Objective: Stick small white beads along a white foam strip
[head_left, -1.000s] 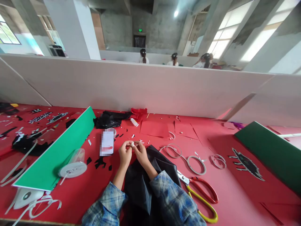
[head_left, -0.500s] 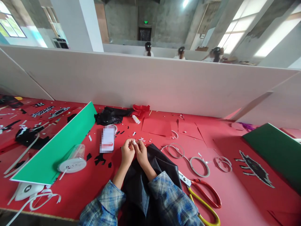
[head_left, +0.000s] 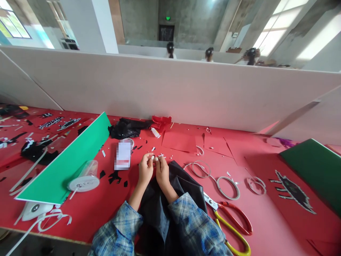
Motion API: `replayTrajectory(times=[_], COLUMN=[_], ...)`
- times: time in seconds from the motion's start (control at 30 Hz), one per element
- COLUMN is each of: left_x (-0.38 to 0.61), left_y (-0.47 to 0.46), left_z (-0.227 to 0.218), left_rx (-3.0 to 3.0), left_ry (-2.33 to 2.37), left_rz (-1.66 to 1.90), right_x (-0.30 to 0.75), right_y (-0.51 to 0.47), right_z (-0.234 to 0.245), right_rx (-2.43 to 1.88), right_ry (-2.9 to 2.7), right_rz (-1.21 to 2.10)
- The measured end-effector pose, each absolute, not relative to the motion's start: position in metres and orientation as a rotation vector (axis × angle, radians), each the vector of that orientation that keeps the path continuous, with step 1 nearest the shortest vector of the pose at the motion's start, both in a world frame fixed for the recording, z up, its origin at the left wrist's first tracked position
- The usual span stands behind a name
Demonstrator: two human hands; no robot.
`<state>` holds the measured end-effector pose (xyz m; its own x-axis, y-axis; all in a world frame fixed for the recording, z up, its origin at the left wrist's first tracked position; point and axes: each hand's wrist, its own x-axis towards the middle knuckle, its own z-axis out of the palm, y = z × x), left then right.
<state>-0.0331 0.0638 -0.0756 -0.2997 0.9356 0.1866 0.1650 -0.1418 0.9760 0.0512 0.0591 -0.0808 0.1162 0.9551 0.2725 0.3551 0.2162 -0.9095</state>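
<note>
My left hand [head_left: 146, 170] pinches a small white piece [head_left: 152, 157] at its fingertips. Close beside it, my right hand [head_left: 162, 170] is closed on another small white piece [head_left: 156, 159]; both look soft, but their material is too small to make out. More white bits [head_left: 161, 155] lie scattered on the red table just beyond the fingers. Under my forearms spreads a black plastic sheet [head_left: 183, 186]. Scissors [head_left: 213, 203] with one red and one yellow handle rest at its right edge, blades partly covered by the sheet or sleeve.
A green board [head_left: 66, 156] stands left, with a lidded plastic cup [head_left: 84, 183] lying beside it. A phone [head_left: 123, 154] and black scraps lie near my left hand. Rolls of white strip [head_left: 228, 188] sit right, near a black leaf-like cutout [head_left: 294, 190]. A white partition [head_left: 165, 89] closes the back.
The white lump between my fingertips now shows as two pieces, one in each hand, slightly apart. The head view has shifted a little; the table things lie as before.
</note>
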Motion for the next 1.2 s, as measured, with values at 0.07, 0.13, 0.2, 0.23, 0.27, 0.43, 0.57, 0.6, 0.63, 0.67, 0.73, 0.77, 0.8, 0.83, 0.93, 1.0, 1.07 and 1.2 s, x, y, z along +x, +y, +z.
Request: replayTrajectory(times=[0.07,0.13,0.2,0.23,0.27,0.43,0.57,0.6,0.63,0.67,0.73,0.77,0.8,0.83,0.93,1.0,1.07,1.2], left_x=[-0.034,-0.034,-0.032,-0.031,-0.030,-0.031,-0.036,-0.037,-0.038,-0.038,-0.038,-0.038,-0.036,-0.033,-0.018,-0.008,0.001,0.004], left_y=[0.064,0.064,0.063,0.063,0.062,0.059,0.059,0.058,0.054,0.048,0.028,0.014,-0.002,-0.019,-0.064,-0.082,-0.091,-0.101], left_z=[-0.074,-0.072,-0.069,-0.068,-0.067,-0.059,-0.051,-0.048,-0.044,-0.040,-0.031,-0.028,-0.026,-0.025,-0.030,-0.036,-0.041,-0.044], left_rx=[1.235,1.195,1.168,1.163,1.164,1.250,1.395,1.432,1.469,1.505,1.582,1.616,1.663,1.714,2.057,2.204,2.223,2.219], left_ry=[1.410,1.347,1.291,1.269,1.254,1.282,1.408,1.434,1.453,1.467,1.481,1.485,1.491,1.500,1.527,1.525,1.526,1.441], left_rz=[1.477,1.438,1.400,1.384,1.369,1.325,1.297,1.280,1.259,1.234,1.171,1.141,1.100,1.057,0.667,0.351,0.204,0.194], right_x=[0.054,0.056,0.058,0.059,0.060,0.071,0.086,0.090,0.095,0.100,0.110,0.115,0.120,0.123,0.127,0.125,0.120,0.111], right_y=[0.057,0.054,0.054,0.054,0.055,0.062,0.067,0.068,0.069,0.072,0.077,0.081,0.084,0.089,0.102,0.110,0.117,0.128], right_z=[-0.077,-0.073,-0.071,-0.071,-0.071,-0.071,-0.068,-0.066,-0.064,-0.061,-0.053,-0.049,-0.044,-0.039,-0.028,-0.025,-0.026,-0.032], right_rx=[-1.366,-1.402,-1.430,-1.443,-1.454,-1.528,-1.605,-1.624,-1.638,-1.646,-1.641,-1.631,-1.620,-1.608,-1.595,-1.602,-1.611,-1.631], right_ry=[-1.433,-1.423,-1.410,-1.403,-1.396,-1.382,-1.434,-1.453,-1.479,-1.516,-1.626,-1.692,-1.758,-1.820,-1.952,-1.997,-2.017,-2.018], right_rz=[0.638,0.560,0.495,0.469,0.446,0.391,0.421,0.432,0.447,0.467,0.525,0.562,0.601,0.640,0.756,0.822,0.877,0.955])
